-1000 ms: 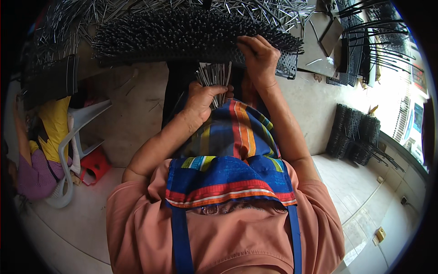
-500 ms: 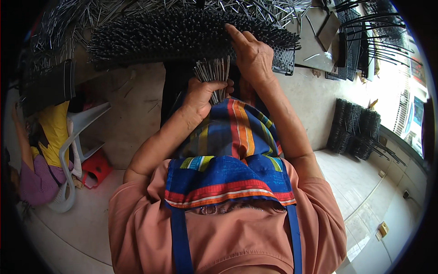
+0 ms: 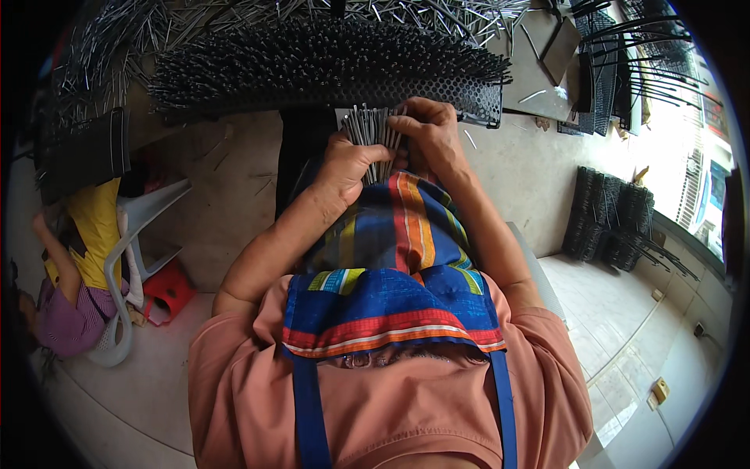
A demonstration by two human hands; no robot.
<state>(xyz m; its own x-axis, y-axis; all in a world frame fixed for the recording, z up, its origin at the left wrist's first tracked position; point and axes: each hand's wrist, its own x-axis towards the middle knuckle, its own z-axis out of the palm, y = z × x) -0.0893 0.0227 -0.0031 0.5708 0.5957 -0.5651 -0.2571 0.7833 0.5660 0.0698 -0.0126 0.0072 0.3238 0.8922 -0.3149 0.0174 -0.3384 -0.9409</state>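
Note:
My left hand is closed round a bundle of thin metal rods, held upright above my lap. At the bundle's right side, my right hand pinches a rod with thumb and forefinger at its upper part. Just beyond both hands lies a black perforated plate. Many dark rods stand packed in its holes, while a strip of bare holes shows along the near right edge. The lower ends of the bundle are partly hidden by my fingers and the apron.
Loose rods lie heaped behind the plate. At left, a person in a purple top sits on a grey plastic chair near a red container. Black racks stand on the floor at right.
My right hand has come back from the standing rods on the plate to the bundle and closed on a rod there. My left hand keeps its hold.

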